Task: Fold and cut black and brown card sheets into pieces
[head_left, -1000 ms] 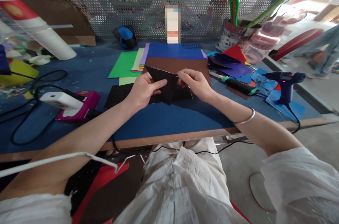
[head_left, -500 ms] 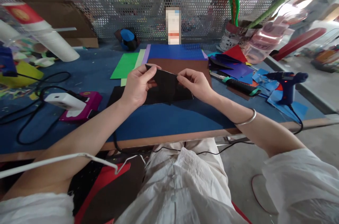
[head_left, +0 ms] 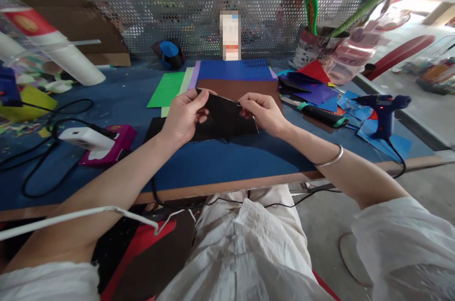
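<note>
A folded piece of black paper (head_left: 225,114) is held up between my two hands, its corner pointing down toward me. My left hand (head_left: 186,114) pinches its left end between thumb and fingers. At the upper right edge, the thumb and fingertips of my right hand (head_left: 261,111) are closed on it. Another black sheet (head_left: 152,128) lies on the table under my hands; the two blacks blend, so where one ends is hard to see. Behind them lie a brown sheet (head_left: 241,88), a blue sheet (head_left: 232,69) and a green sheet (head_left: 167,88).
On the right are a utility knife (head_left: 322,115), paper scraps (head_left: 316,90), a blue glue gun (head_left: 386,111) and a pink bottle (head_left: 350,57). Leftward sit a purple power strip (head_left: 126,142) with a white plug, black cables and a white roll (head_left: 83,64). A perforated metal panel (head_left: 177,2) stands behind.
The fingers of my right hand have shifted slightly along the paper's upper edge, curling more around it. My left hand keeps its pinch. The whole view has moved a little.
</note>
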{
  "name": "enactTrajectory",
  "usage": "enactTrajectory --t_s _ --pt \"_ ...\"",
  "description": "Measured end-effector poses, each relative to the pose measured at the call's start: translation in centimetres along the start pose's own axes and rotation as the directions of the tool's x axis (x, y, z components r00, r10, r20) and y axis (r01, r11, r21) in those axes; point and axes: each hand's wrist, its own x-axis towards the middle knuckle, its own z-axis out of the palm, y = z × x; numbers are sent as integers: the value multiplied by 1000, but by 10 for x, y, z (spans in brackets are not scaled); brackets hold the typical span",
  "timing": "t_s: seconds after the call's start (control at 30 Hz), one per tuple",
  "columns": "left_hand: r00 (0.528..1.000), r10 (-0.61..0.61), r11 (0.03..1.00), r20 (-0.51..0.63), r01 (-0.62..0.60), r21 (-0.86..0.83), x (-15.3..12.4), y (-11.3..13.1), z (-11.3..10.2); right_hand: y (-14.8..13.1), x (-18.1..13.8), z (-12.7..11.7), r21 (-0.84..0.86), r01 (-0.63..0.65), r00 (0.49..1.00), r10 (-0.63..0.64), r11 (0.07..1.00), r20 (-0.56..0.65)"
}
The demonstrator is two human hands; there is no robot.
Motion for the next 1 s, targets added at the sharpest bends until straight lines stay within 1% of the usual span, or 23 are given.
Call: enactTrajectory --t_s 0.1,0.27,0.43,0.57,0.77,1.0 --pt "999 -27 1000 22 27 13 0 0 0 0 0 0 24 9 1000 -9 1000 8" --pt "997 -70 997 12 70 -10 1 -3 0 -2 1 -1 32 -19 1000 19 999 -4" --pt "997 -55 998 49 56 -12 1 -5 0 -3 2 -2 47 -27 1000 26 999 4" --pt "997 -56 998 55 57 -25 0 -3 1 -2 1 -3 65 -33 999 32 997 22" --pt "997 -57 998 57 57 -5 -3 0 2 -3 1 -3 91 -12 998 7 996 55" --pt "995 -39 999 91 38 8 -6 0 1 -2 0 -6 161 -43 989 20 986 145"
